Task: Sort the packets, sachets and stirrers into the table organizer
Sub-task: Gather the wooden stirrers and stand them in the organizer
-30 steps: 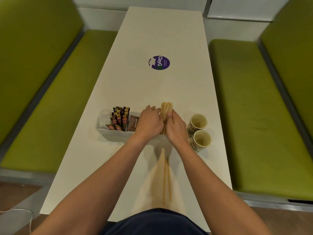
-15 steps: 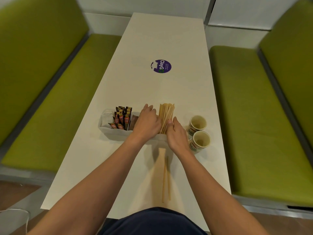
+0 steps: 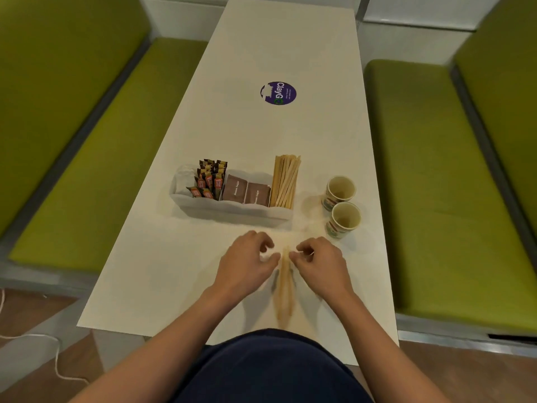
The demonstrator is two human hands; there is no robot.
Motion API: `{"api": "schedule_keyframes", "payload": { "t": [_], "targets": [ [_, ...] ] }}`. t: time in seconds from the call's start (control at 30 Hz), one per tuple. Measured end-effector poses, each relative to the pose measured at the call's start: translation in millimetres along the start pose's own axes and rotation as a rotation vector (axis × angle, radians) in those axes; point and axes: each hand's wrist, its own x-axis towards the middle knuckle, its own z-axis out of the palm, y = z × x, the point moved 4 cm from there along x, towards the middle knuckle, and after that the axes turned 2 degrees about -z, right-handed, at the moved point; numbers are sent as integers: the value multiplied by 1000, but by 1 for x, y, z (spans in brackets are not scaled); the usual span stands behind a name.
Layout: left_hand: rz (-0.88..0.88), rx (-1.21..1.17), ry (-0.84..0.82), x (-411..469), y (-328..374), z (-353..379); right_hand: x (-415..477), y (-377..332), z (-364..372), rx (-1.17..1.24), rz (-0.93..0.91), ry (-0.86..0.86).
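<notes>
Both hands hover low on the near side of the organizer [image 3: 232,212], over the white table [image 3: 174,257], with the loose stirrers [image 3: 284,289] lying between them. The left hand [image 3: 247,267] has its fingers curled and its thumb turned in toward the sticks. The right hand [image 3: 321,267] is curled the same way, thumb and forefinger drawn close at the sticks' far end. Motion blur smears the wood there, so it cannot be told whether either hand grips the sticks or only touches them.

The loose stirrers lie flat, their long axis running from the person straight toward the organizer, far tips aimed at its right end. Both hands are equally near them, though the right hand is on the side of that end. The coming move probably means gathering the sticks, tipping them upright and carrying them forward.

In the organizer's right end compartment the standing stirrers [image 3: 285,181] form a bundle that leans away from the person. To their left two brown packets [image 3: 247,189] stand side by side, then dark and orange sachets [image 3: 210,178]. The left end compartment holds something white, too pale to identify.

Just right of the organizer stand two paper cups [image 3: 343,205], mouths up. Well beyond it a round purple sticker [image 3: 278,93] lies on the tabletop, and green benches [image 3: 436,184] run along both sides.
</notes>
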Motion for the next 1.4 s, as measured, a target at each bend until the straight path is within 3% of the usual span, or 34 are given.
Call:
{"api": "schedule_keyframes", "payload": {
  "t": [0.13,0.8,1.03,1.13,1.27,1.4],
  "targets": [
    [-82,117,-142,-13,-7,25,-5,5,10,-66,-31,-15],
    [-74,537,-200,-3,17,18,-1,-18,12,-474,-46,-59],
    [-44,554,-220,7,9,5,-1,-21,1,-385,-43,-43],
    [-42,432,-173,11,10,-8,-3,-13,-6,-207,-49,-2],
    [64,65,64,34,34,-55,-8,-5,-13,157,-22,28],
    [114,-293,265,65,62,-100,-9,-7,-17,305,1,94]
  ]
}}
